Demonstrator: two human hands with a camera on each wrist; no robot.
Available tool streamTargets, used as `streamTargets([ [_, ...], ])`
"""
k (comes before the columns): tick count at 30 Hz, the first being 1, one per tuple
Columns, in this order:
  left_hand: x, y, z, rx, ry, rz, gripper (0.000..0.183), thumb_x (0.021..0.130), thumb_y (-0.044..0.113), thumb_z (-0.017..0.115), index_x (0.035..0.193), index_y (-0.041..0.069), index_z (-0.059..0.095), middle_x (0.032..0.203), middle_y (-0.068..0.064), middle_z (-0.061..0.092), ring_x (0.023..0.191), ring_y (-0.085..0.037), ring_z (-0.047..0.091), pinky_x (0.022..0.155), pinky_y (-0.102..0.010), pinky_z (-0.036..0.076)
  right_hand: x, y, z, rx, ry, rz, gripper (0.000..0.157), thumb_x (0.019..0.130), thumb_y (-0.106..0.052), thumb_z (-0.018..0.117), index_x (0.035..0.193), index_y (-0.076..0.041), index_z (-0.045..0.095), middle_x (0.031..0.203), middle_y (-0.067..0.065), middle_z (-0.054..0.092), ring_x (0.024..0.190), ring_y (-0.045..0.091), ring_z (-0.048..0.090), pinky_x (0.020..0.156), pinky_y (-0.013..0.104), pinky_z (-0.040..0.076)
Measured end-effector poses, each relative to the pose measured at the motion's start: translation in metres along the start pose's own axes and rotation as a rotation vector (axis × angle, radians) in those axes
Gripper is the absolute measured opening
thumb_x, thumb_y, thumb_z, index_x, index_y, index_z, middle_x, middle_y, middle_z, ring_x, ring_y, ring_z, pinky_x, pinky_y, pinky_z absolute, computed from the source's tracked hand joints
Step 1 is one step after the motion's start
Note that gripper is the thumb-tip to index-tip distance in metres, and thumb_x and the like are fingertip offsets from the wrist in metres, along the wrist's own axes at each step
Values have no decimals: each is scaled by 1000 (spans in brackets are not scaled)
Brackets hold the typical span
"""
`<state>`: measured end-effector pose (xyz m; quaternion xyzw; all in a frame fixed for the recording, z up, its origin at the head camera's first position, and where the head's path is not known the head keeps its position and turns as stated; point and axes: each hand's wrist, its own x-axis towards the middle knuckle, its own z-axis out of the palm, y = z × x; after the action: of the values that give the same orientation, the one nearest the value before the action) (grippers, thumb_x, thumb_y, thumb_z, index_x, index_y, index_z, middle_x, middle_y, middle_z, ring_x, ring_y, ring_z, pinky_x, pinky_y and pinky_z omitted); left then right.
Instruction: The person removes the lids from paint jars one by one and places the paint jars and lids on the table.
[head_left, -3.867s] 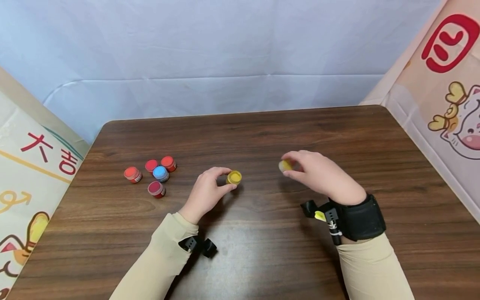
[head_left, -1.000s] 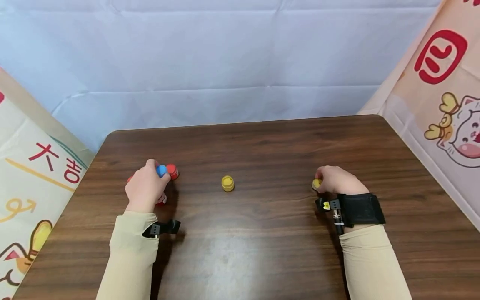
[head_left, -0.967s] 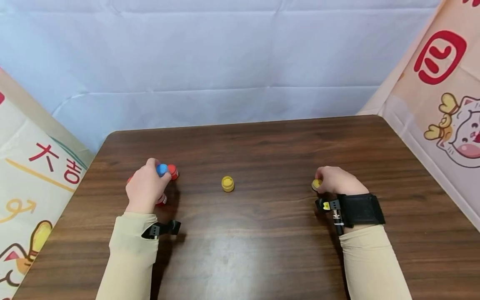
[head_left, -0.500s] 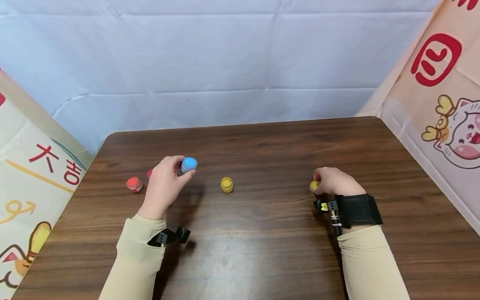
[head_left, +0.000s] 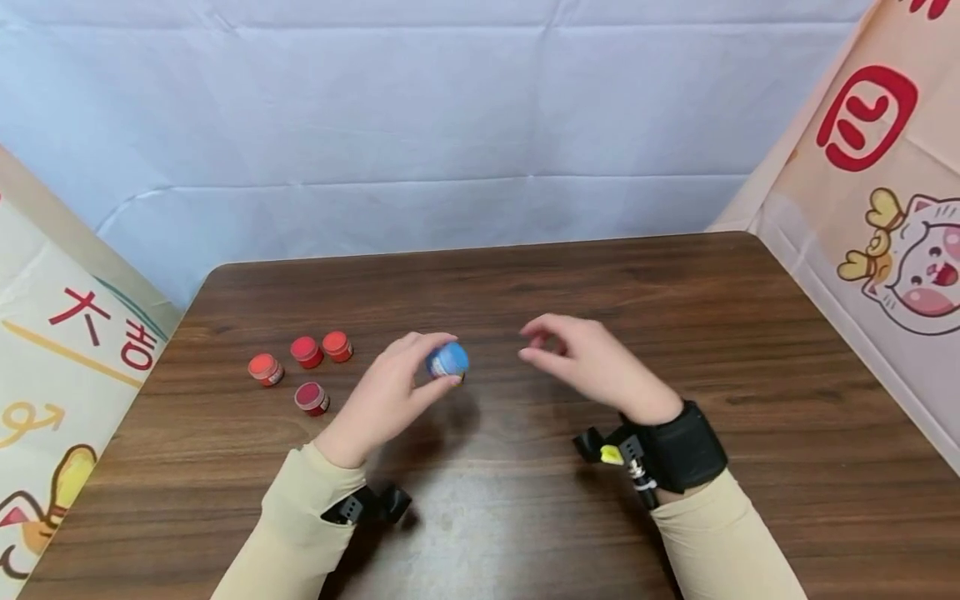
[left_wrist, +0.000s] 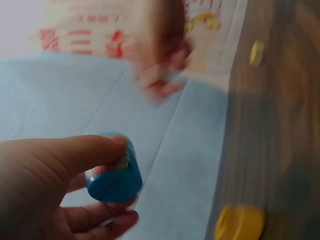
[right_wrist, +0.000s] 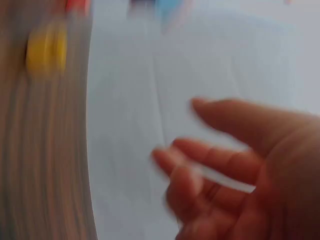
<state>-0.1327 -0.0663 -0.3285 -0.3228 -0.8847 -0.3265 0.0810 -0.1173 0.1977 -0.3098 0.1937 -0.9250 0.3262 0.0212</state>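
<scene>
My left hand (head_left: pixel 386 396) pinches a small paint jar with a blue lid (head_left: pixel 448 358) between thumb and fingers, tilted and raised over the table. In the left wrist view the blue jar (left_wrist: pixel 116 182) shows its printed label beside the thumb. A yellow paint jar (left_wrist: pixel 241 222) stands on the table below it; in the head view the blue jar mostly covers it. To the right, my right hand (head_left: pixel 588 362) hovers with thumb and fingers apart and loosely bent, holding nothing. A yellow lid (left_wrist: pixel 257 53) lies farther off on the wood, hidden behind the right hand in the head view.
At the left of the brown wooden table (head_left: pixel 480 283) stand several red-toned jars: an orange-red jar (head_left: pixel 266 369), a red jar (head_left: pixel 306 352), another orange-red jar (head_left: pixel 337 346) and a dark red jar (head_left: pixel 312 399). A pale cloth (head_left: pixel 450 108) hangs behind the table.
My left hand has released the yellow jar, lifted the blue jar from the red group and carried it right. My right hand has put the yellow lid down at right and come back leftward.
</scene>
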Motion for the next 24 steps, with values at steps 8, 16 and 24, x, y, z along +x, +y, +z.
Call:
streamTargets([
  [8,-2,18,22,-130,54,56,35,75,17,79,102,11,58,97,4,55,87,-17,51,71,-31,47,-3,-36,27,122,-73,-134,40,87,-36,65,120,-13,58,86,-7,56,65,8,50,55,25,43],
  [16,-3,20,33,-83,94,61,37,75,14,79,103,9,55,95,2,54,85,-16,48,70,-29,44,-2,-35,28,26,-41,-117,36,84,-40,68,108,-14,63,78,-10,57,61,6,49,55,25,44],
  [24,-4,22,39,15,108,73,38,76,22,78,104,8,56,94,2,56,82,-16,50,70,-28,45,-1,-34,29,17,-20,-66,33,83,-44,67,98,-14,66,73,-10,56,57,9,49,52,26,42],
])
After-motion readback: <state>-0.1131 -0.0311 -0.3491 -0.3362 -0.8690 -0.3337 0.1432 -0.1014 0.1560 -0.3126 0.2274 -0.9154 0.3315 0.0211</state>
